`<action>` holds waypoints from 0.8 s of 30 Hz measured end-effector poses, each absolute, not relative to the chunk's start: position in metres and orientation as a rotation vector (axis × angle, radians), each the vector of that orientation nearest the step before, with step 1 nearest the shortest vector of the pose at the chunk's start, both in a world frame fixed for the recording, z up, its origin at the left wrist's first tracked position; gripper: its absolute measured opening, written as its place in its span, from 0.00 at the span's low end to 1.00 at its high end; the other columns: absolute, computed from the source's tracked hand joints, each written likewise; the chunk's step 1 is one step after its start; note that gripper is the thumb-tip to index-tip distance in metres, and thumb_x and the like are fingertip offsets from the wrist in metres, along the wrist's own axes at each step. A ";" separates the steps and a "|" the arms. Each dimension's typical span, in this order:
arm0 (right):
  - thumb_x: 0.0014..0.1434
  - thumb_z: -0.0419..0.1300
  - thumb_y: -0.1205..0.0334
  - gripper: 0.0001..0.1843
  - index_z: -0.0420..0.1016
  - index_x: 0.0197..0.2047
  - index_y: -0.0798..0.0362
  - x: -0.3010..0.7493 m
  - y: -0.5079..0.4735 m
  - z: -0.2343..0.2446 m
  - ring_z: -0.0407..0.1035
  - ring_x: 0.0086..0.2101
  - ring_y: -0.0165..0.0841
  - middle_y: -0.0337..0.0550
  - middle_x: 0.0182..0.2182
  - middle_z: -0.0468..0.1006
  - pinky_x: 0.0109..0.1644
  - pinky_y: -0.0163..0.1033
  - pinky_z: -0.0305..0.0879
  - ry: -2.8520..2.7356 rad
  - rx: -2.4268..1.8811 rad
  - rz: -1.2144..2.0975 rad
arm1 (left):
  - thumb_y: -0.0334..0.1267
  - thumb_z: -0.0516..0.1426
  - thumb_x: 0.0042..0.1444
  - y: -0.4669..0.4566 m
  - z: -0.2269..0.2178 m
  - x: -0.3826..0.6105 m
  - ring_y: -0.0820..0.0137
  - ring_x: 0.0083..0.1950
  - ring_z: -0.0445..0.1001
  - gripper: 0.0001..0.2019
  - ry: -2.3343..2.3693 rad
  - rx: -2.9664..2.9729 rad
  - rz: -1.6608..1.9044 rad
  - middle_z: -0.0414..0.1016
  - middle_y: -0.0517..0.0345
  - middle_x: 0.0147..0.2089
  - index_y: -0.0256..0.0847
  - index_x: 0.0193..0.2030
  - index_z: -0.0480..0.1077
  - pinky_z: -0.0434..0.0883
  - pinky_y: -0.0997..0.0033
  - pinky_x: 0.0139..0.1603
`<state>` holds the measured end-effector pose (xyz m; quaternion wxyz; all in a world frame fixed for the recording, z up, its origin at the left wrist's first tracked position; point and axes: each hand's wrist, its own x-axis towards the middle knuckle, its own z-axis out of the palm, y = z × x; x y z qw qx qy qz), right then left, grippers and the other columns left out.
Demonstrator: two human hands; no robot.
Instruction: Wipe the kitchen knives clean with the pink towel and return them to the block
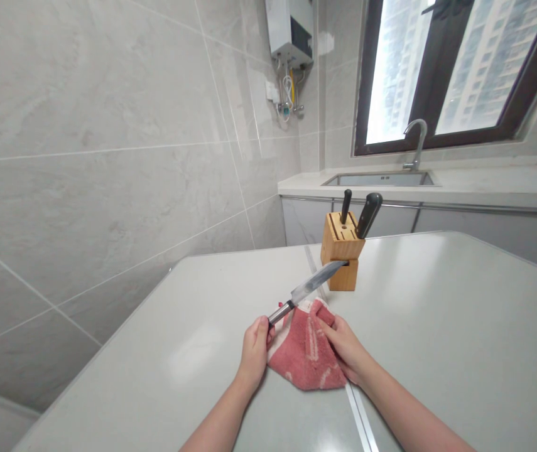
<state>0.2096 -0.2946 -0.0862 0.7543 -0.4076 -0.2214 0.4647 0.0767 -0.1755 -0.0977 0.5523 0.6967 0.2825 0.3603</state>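
Note:
My left hand (254, 353) is closed around the metal handle of a kitchen knife (313, 289), just above the table. The knife's blade points away from me, and its tip reaches the side of a bamboo knife block (342, 246). The tip looks to be at a slot there, though its end is hidden. My right hand (344, 348) lies on a folded red-and-white towel (304, 355), close beside the blade's base. Two black-handled knives (368, 215) stand in the top of the block, with their blades hidden.
The block and towel stand on a pale grey table (438, 314) with a wall of large tiles to its left. Behind it are a white counter (485, 185) with a steel sink (379, 179), a curved faucet (416, 144), a window (451, 69) and a wall-mounted water heater (291, 31).

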 end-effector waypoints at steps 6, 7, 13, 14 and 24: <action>0.43 0.68 0.53 0.20 0.75 0.39 0.53 0.209 -0.294 -0.086 0.75 0.35 0.41 0.45 0.35 0.81 0.41 0.44 0.69 -0.464 -0.896 1.002 | 0.58 0.45 0.56 -0.174 -0.100 0.077 0.75 0.21 0.54 0.25 0.648 1.638 0.858 0.56 0.65 0.18 0.38 0.21 0.59 0.53 0.76 0.23; 0.43 0.68 0.53 0.20 0.75 0.39 0.53 0.209 -0.294 -0.086 0.75 0.35 0.40 0.45 0.35 0.81 0.41 0.44 0.69 -0.465 -0.892 1.001 | 0.58 0.45 0.56 -0.174 -0.100 0.077 0.75 0.21 0.54 0.25 0.646 1.637 0.858 0.56 0.65 0.18 0.38 0.21 0.59 0.52 0.76 0.23; 0.46 0.66 0.54 0.19 0.74 0.40 0.54 0.210 -0.295 -0.085 0.75 0.35 0.39 0.45 0.35 0.81 0.41 0.43 0.69 -0.488 -0.872 1.014 | 0.58 0.44 0.56 -0.175 -0.098 0.077 0.74 0.21 0.54 0.25 0.650 1.648 0.847 0.56 0.65 0.18 0.39 0.21 0.59 0.52 0.75 0.23; 0.47 0.66 0.55 0.19 0.74 0.41 0.54 0.210 -0.295 -0.085 0.75 0.35 0.39 0.45 0.35 0.81 0.41 0.43 0.69 -0.489 -0.870 1.014 | 0.58 0.44 0.57 -0.175 -0.098 0.077 0.74 0.21 0.54 0.25 0.650 1.650 0.845 0.56 0.65 0.18 0.39 0.21 0.59 0.52 0.75 0.23; 0.48 0.65 0.58 0.15 0.74 0.40 0.54 0.210 -0.295 -0.086 0.75 0.34 0.38 0.45 0.35 0.81 0.40 0.42 0.68 -0.490 -0.866 1.022 | 0.56 0.44 0.58 -0.174 -0.102 0.076 0.74 0.22 0.54 0.24 0.637 1.629 0.839 0.57 0.64 0.19 0.38 0.22 0.59 0.52 0.75 0.23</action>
